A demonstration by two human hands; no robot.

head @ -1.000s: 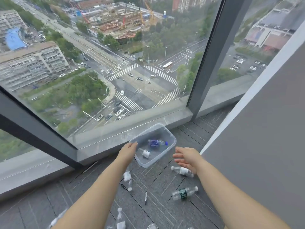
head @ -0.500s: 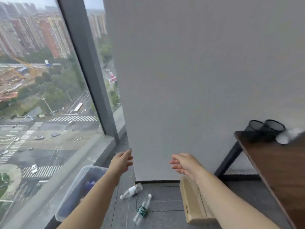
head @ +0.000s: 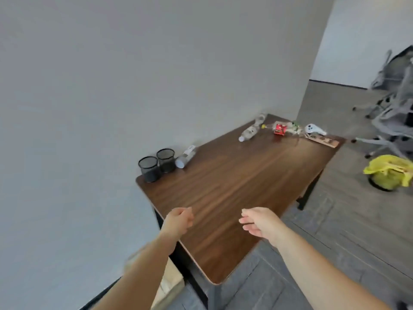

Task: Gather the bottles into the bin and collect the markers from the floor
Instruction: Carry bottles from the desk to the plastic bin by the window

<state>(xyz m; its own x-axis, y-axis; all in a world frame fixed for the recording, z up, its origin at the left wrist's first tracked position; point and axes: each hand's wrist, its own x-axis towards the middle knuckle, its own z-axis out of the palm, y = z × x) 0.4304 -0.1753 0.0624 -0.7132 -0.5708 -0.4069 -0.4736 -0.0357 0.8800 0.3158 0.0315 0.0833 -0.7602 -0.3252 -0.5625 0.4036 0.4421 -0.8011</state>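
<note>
Both your hands are out over the near end of the worktop (head: pixel 234 186), a dark wood-grain slab with rounded corners and a thin pale edge band, sitting on black legs. Your left hand (head: pixel 178 221) has its fingers curled loosely in, and the grip there has nothing in it; your right hand (head: pixel 260 222) is looser, fingers half spread and drooping, also holding nothing. As for the bottles, you've got one clear plastic bottle (head: pixel 251 129) lying on its side at the far end near the wall, white cap pointing toward you, and it looks a bit crumpled. Another bottle (head: pixel 186 157) lies on its side right beside the two black mesh cups (head: pixel 156 165), which are round, see-through wire cylinders standing upright at the worktop's left corner against the plain matte wall. Further along the far edge there's a red-labelled bottle (head: pixel 280 129) lying down, though it's blurry, then a smooth white controller (head: pixel 314 130) next to a flat wooden board (head: pixel 321 139). I can't spot any markers from here. On the grey plank-pattern floor to the right sits a small bin with a crinkly yellow bag (head: pixel 388 173), and behind it are pale office chairs (head: pixel 393 104). A light wooden box (head: pixel 169 285) pokes out under your left forearm.
</note>
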